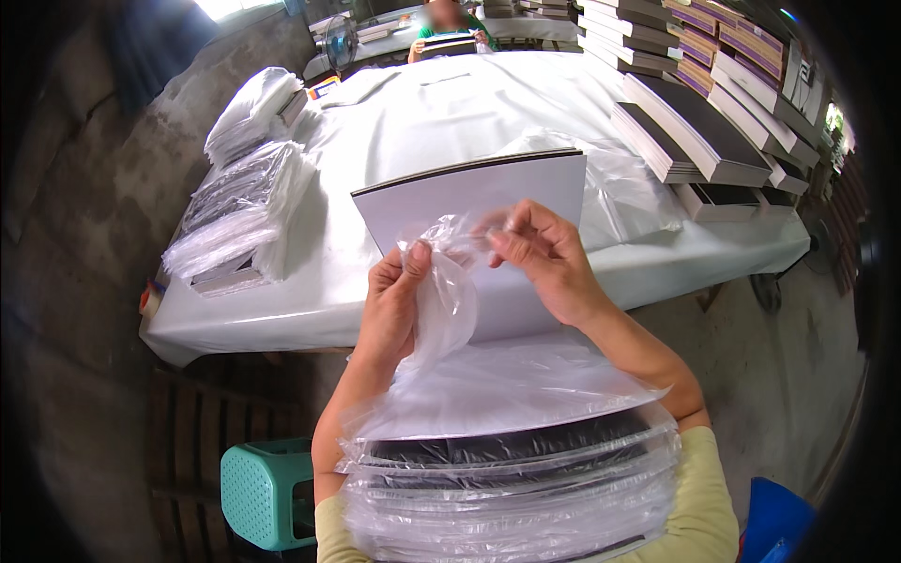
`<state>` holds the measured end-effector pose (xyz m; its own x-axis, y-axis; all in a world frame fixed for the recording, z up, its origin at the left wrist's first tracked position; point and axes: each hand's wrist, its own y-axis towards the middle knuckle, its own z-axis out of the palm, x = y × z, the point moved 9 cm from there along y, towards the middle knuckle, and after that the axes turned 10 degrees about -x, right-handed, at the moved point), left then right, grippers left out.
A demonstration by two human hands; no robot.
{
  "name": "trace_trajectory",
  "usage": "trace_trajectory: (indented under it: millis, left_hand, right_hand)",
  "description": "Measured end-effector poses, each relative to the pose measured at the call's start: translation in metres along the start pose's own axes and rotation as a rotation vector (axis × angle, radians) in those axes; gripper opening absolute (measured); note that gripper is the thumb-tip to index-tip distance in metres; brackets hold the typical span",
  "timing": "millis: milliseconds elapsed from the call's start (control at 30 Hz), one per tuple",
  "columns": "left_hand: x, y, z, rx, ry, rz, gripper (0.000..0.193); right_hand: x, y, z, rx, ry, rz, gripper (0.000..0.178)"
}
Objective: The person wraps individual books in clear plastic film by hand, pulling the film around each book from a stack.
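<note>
My left hand [396,291] is closed on a crumpled clear plastic bag [449,298], thumb uppermost. My right hand [554,258] pinches toward the same bag's upper part, its fingertips slightly blurred. Just beyond both hands, several white sheets or boards with dark edges [554,178] lean at a tilt against the near table edge. Below the hands, against my body, rests a tall stack of flat dark and white boards in clear plastic [516,488]. The bag hangs down over the top of this stack.
A white-covered table [413,122] spans the front. Plastic-wrapped packs [239,197] pile on its left; thick board stacks [694,131] stand at right. A green stool [258,493] is low left, a blue object [777,521] low right. Another person [450,23] holds a dark board across the table.
</note>
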<state>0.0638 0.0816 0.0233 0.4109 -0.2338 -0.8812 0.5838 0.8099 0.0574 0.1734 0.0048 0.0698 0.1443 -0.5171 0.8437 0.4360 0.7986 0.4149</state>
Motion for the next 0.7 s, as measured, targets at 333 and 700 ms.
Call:
trace_trajectory:
  millis: [333,700]
  left_hand:
    - [-0.013,0.01,-0.011,0.094,-0.573,0.021,0.014]
    - [-0.044,0.002,-0.009,-0.119,0.19,0.5,0.012]
  right_hand:
    - [0.013,0.009,-0.036,-0.226,-0.161,-0.017,0.025]
    - [0.031,0.001,-0.017,-0.213,-0.39,-0.117,0.03]
